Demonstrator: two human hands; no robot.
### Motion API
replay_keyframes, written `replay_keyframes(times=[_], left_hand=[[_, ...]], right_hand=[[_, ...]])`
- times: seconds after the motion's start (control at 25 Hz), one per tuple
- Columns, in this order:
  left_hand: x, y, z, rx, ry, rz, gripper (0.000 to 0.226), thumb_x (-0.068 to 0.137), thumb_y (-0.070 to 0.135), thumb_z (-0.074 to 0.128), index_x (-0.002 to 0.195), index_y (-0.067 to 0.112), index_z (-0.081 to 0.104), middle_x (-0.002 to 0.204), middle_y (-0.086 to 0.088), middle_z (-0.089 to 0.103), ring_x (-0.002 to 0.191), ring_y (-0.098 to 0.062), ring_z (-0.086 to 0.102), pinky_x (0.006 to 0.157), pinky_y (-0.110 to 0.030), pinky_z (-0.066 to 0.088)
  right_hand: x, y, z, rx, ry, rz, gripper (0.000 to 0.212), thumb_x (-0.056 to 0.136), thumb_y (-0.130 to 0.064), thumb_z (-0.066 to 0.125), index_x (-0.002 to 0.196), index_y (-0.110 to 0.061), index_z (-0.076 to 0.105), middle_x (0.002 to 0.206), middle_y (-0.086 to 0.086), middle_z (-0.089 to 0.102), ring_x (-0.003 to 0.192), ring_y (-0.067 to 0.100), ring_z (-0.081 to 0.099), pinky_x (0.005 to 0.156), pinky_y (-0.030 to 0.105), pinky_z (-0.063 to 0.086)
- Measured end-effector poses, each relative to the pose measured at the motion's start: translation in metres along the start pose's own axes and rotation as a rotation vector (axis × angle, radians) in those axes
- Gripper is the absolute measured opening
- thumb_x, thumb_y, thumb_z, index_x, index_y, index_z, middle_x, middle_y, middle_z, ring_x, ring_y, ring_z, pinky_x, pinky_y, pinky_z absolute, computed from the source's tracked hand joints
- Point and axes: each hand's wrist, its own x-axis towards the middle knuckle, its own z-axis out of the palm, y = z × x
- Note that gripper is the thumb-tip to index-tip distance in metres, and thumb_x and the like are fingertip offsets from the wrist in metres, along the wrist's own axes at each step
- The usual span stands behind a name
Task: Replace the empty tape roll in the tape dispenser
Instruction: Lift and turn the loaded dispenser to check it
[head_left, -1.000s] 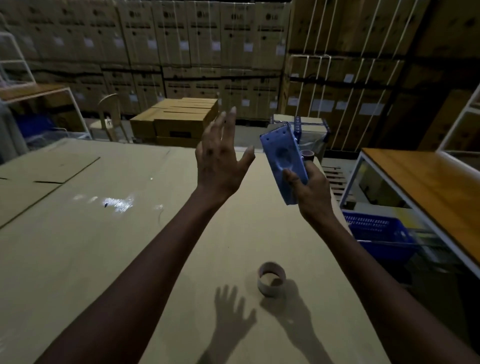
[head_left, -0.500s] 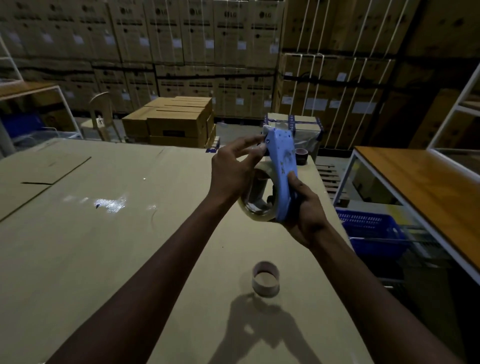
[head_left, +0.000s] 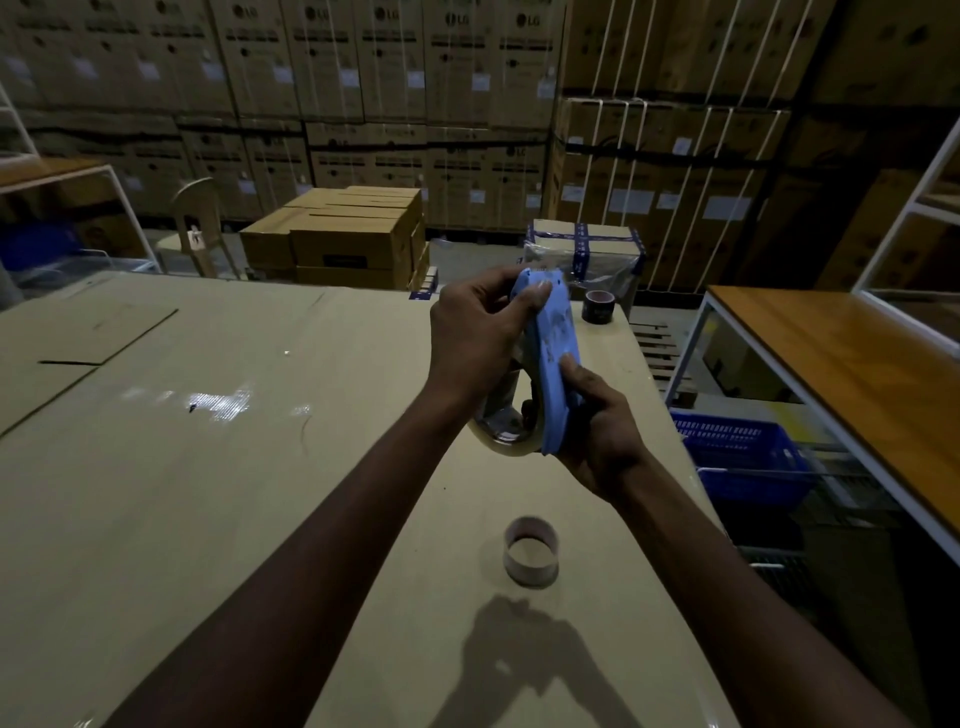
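I hold a blue tape dispenser (head_left: 556, 358) upright above the cardboard-covered table (head_left: 208, 467). My right hand (head_left: 597, 431) grips its lower end from the right. My left hand (head_left: 478, 338) pinches its top end, thumb on the blue face. A roll of clear tape (head_left: 498, 441) sits in the dispenser, partly hidden behind my left hand. The empty cardboard core (head_left: 531, 551) stands on the table below my hands.
A dark tape roll (head_left: 598, 306) stands at the table's far right corner. A blue crate (head_left: 743, 457) sits on the floor to the right, beside an orange-topped table (head_left: 857, 374). Stacked cardboard boxes (head_left: 353, 239) fill the background.
My left hand, open and raised a second ago, has come onto the dispenser's top. The dispenser has turned so that the tape roll shows.
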Motion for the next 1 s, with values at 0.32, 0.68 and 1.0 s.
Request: replay_keyframes(times=[0.32, 0.68, 1.0], left_hand=[[0.001, -0.014, -0.019, -0.223, -0.007, -0.282, 0.019, 0.093, 0.015, 0.055, 0.086, 0.027, 0.069, 0.093, 0.002, 0.069, 0.107, -0.029, 0.059, 0.095, -0.051, 0.044], [-0.074, -0.102, -0.042, -0.117, 0.001, -0.499, 0.018, 0.083, 0.005, 0.061, 0.086, 0.022, 0.068, 0.097, 0.001, 0.071, 0.088, -0.015, 0.061, 0.077, -0.035, 0.042], [-0.187, -0.181, -0.050, 0.370, -0.055, -0.576, 0.028, 0.078, 0.012, 0.058, 0.106, 0.015, 0.063, 0.104, -0.001, 0.069, 0.098, -0.022, 0.063, 0.086, -0.032, 0.049]], right_hand=[[0.002, 0.011, 0.003, -0.644, 0.160, -0.318, 0.046, 0.080, -0.048, 0.051, 0.099, -0.007, 0.059, 0.097, 0.014, 0.065, 0.089, 0.033, 0.059, 0.070, 0.036, 0.042], [-0.023, 0.086, -0.045, -1.158, 0.200, -0.313, 0.036, 0.077, -0.057, 0.055, 0.090, -0.024, 0.060, 0.079, -0.004, 0.064, 0.071, 0.013, 0.060, 0.057, 0.028, 0.040], [-0.090, 0.221, -0.102, -1.807, -0.087, -0.149, 0.042, 0.080, -0.053, 0.044, 0.100, -0.021, 0.060, 0.097, 0.003, 0.069, 0.085, 0.033, 0.064, 0.066, 0.040, 0.045]])
